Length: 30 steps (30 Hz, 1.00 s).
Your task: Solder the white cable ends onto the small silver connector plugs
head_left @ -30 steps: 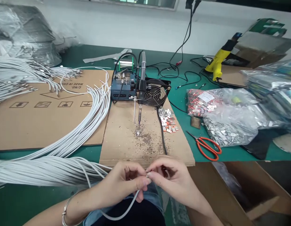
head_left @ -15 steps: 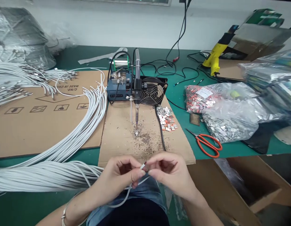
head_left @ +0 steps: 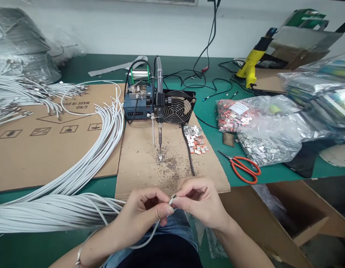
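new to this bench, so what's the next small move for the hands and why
Probably have the right hand straighten the end of the cable: the left hand pinches it near that end, the right hand's fingers are at the tip, and a dark bit shows there, too small to make out. The iron stands apart, beyond the hands.

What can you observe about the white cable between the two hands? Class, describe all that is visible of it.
The white cable is slim and round, with a smooth sheath that looks like plastic. The left hand pinches it near one end, which tilts up toward the right hand. A small dark part shows there, too fine and covered to make out; the right hand's exact grip is unclear. Below the left hand, the cable sags in a curve, bending back toward the left forearm.
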Tool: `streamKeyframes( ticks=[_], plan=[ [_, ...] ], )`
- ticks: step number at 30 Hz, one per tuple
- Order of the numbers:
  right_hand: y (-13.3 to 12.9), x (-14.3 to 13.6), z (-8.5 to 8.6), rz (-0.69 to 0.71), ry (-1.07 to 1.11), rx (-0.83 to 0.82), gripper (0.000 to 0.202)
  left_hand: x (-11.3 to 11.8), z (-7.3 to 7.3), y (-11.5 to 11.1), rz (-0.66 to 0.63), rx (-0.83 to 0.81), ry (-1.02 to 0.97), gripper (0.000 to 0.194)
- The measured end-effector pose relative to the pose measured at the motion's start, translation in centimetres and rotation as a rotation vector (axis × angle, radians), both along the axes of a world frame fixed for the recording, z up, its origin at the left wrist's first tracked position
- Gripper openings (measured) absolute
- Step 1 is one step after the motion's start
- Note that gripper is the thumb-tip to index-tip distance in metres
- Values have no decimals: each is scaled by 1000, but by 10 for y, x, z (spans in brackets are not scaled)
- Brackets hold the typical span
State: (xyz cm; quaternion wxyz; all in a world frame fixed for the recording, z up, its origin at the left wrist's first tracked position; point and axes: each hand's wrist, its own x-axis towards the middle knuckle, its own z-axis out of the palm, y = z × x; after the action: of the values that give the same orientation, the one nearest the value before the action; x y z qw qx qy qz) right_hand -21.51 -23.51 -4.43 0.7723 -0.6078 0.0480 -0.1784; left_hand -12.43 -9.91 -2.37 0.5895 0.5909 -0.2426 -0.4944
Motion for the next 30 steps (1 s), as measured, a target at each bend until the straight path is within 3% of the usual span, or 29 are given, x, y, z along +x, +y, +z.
streamKeyframes(
  ticks=[4,7,10,15,17,20,23,26,28,30],
  plan=[
    [18,6,-10,-34,-52,271,18,0,-3,-2,28,-14,180,41],
    [21,8,-12,-29,-87,302,16,1,-2,-1,48,-10,195,41],
    [10,6,-6,11,-25,142,12,2,0,3,37,5,66,33],
    [-18,-1,15,236,226,-252,7,4,5,9,-79,9,-351,16],
    [-23,-2,19,247,218,-328,7,4,6,9,-100,15,-399,15],
    [-20,-1,13,197,76,-307,9,3,5,6,-85,18,-210,19],
    [-11,2,-1,135,-93,-170,8,1,1,1,-61,8,87,30],
    [-1,5,-10,22,-197,-96,12,1,-5,-2,-38,-17,189,36],
    [2,4,-9,-68,-249,-235,12,1,-7,-3,-19,-20,178,36],
    [0,2,-1,-126,-290,-483,12,0,-9,-1,-13,-20,134,34]
  ],
)
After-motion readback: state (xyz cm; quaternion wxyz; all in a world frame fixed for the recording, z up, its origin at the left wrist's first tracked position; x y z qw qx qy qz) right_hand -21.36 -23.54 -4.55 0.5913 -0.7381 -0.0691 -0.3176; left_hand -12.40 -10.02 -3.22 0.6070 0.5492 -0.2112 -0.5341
